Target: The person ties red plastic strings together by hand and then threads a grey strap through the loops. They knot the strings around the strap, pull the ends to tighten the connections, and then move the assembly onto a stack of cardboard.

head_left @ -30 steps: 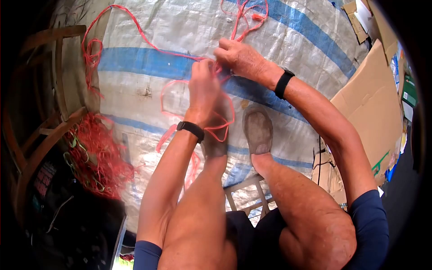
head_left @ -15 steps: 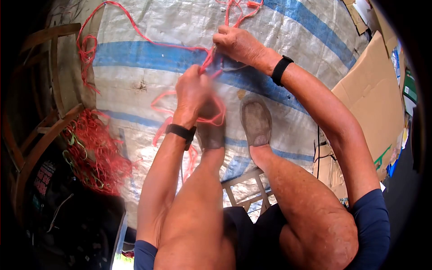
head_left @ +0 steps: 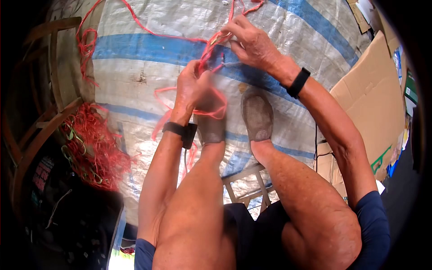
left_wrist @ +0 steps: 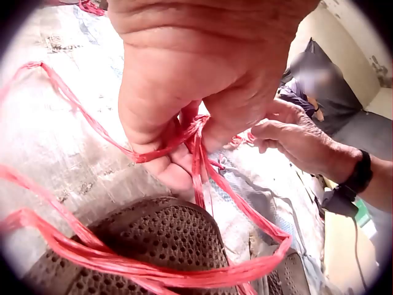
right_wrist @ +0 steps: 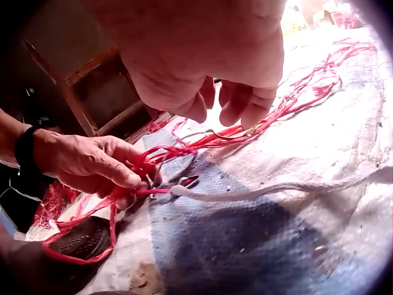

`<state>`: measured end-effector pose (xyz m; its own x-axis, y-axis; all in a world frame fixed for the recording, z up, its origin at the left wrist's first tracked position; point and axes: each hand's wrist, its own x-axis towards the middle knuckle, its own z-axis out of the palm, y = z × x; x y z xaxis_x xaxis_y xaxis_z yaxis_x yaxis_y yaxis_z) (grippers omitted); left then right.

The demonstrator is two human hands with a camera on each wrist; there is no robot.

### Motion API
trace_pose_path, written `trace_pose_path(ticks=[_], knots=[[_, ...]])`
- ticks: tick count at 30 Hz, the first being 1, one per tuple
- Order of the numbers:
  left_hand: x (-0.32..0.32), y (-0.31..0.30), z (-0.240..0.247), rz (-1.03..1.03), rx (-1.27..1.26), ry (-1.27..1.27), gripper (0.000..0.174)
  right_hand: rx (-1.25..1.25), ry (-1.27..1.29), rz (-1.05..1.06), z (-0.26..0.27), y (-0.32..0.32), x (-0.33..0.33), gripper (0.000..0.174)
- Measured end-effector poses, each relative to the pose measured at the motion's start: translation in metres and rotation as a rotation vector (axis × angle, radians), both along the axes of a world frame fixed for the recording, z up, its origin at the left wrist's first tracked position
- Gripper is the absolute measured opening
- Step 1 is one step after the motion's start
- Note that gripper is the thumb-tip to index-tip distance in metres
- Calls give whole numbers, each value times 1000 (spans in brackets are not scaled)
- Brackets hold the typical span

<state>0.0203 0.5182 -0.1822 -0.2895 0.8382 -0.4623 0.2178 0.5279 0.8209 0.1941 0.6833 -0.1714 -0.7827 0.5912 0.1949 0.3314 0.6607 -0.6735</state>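
Observation:
Red plastic twine [head_left: 207,50] runs up between the hands over the striped sheet. My left hand [head_left: 191,89] pinches the bundle at its lower part; the left wrist view shows thumb and fingers of that hand [left_wrist: 190,67] closed around gathered strands [left_wrist: 196,161], a loop hanging below. Just right of the upper strands is my right hand [head_left: 260,48], fingers parted and slightly bent. In the right wrist view this hand [right_wrist: 202,55] hovers over the strands [right_wrist: 212,142], gripping nothing visible; whether a fingertip touches them I cannot tell. A greyish cord [right_wrist: 252,194] lies beside the twine.
A tangled red twine heap [head_left: 92,148] lies at the left beside a wooden chair frame [head_left: 54,123]. Flattened cardboard [head_left: 371,101] stands at the right. Two brown shoes [head_left: 257,116] rest on the striped sheet [head_left: 148,51] below the hands.
My left hand has moved left and slightly down from its first position, still holding twine. The right hand's fingers have loosened from the strands and spread, and the hand has shifted right.

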Motion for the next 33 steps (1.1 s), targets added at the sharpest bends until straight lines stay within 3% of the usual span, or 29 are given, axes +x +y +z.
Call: trace_pose_path(ticks=[5,7,13,19,29,33], knots=[[-1,-1,5,26,7,-217,36,-49,-118,117,0,-32,10,29],[-1,0,11,16,-23,-263,45,61,-179,130,-8,-41,7,21],[-5,-5,4,-75,23,-158,61,143,-183,128,-23,-42,0,12],[4,-6,3,-37,51,-12,66,111,-177,94,-15,-32,4,12],[7,-2,3,15,-44,39,53,121,-307,-64,-15,-18,4,14],[7,-6,-5,0,-19,104,35,147,-338,-107,-20,-11,9,14]])
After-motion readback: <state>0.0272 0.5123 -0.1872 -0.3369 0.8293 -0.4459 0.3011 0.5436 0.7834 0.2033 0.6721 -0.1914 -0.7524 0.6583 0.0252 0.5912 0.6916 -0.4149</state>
